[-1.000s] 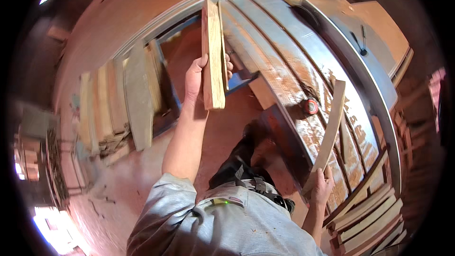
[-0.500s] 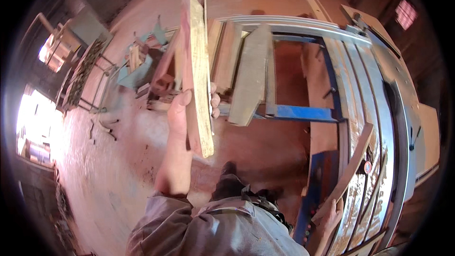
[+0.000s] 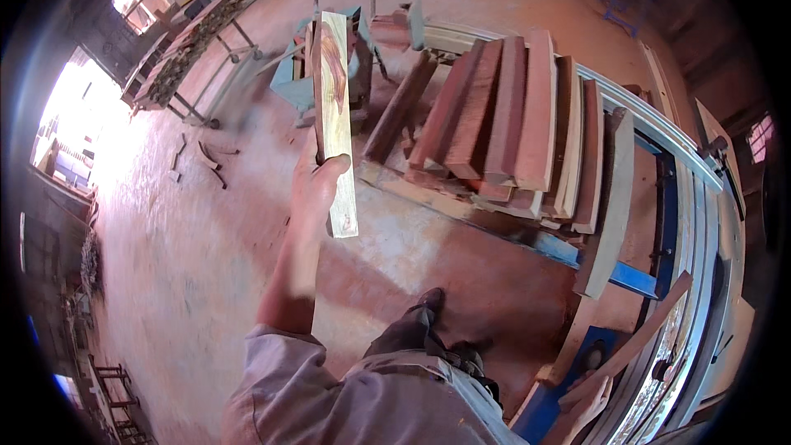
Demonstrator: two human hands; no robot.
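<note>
My left hand [image 3: 317, 185] is closed around a short wooden board [image 3: 338, 115], held up over the floor with its pale, dark-streaked face showing. Down at the lower right, my right hand [image 3: 587, 402] grips the near end of a narrow wooden strip [image 3: 643, 330]. That strip slants up across the edge of the metal saw table [image 3: 696, 259]. Part of the right hand's grip is hidden. Beyond the left hand, to its right, several reddish and pale boards [image 3: 494, 115] lie piled side by side on the table's side frame.
A greyish board [image 3: 608, 198] lies across the blue frame bar [image 3: 634, 278]. A bluish-green bin [image 3: 290, 86] with scraps stands behind the held board. Offcuts [image 3: 210, 161] lie on the floor at left, near a wheeled rack [image 3: 194, 53]. My shoe [image 3: 430, 301] is below.
The view has swung left, bringing the whole board pile into sight. In my left hand the board has turned, its broad face now showing. My right hand still grips the strip.
</note>
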